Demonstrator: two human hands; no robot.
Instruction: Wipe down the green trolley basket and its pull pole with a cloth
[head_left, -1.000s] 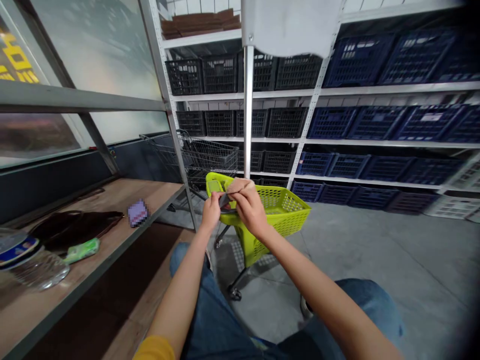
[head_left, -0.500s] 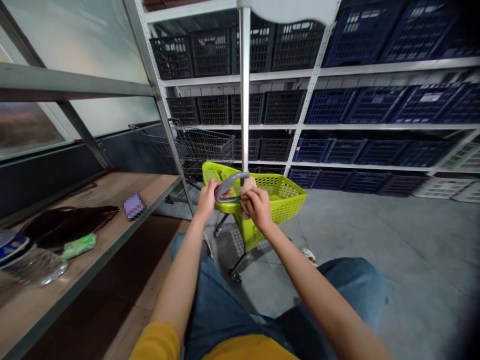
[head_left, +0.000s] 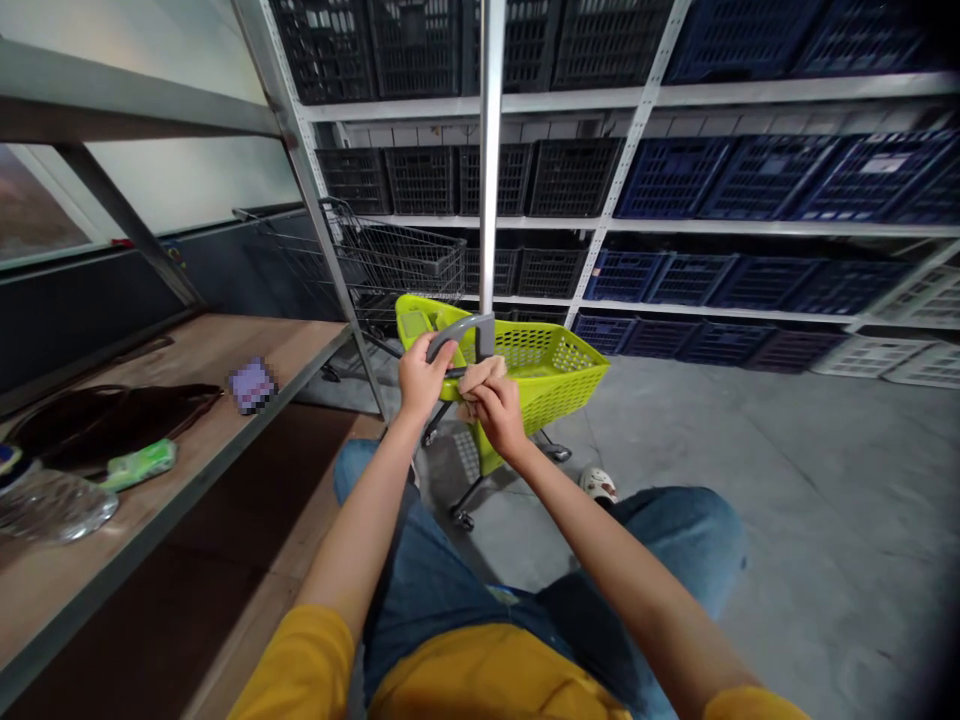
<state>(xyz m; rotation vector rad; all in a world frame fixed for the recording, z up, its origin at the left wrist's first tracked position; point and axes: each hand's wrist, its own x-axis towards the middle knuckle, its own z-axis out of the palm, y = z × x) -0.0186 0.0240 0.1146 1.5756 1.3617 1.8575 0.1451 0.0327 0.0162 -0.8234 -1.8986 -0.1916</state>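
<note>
A small lime-green plastic shopping cart [head_left: 547, 410] stands on the floor between my legs, with a grey loop handle [head_left: 455, 332] on its near side. My left hand [head_left: 424, 376] is closed around the left part of that handle. In my right hand [head_left: 501, 415], a beige cloth [head_left: 484, 374] is pinched and bunched against the handle's lower right end. From the grey fitting just above the cloth rises a shiny metal pole [head_left: 491, 170], running up out of view. My right fingers partly cover the cloth.
At my left, a wooden shelf [head_left: 225, 335] carries a dark bag [head_left: 97, 425], a green packet [head_left: 141, 464], a clear bottle [head_left: 60, 500] and a blurred purple item [head_left: 253, 385]. A dark wire shopping cart [head_left: 405, 258] stands behind. Racks of black crates [head_left: 420, 180] and blue crates [head_left: 675, 178] line the back.
My right hand and the cloth have shifted down, toward the handle's lower end. My left hand has closed further over the handle. The view has tilted downward, and the pole's white top has left the picture.
</note>
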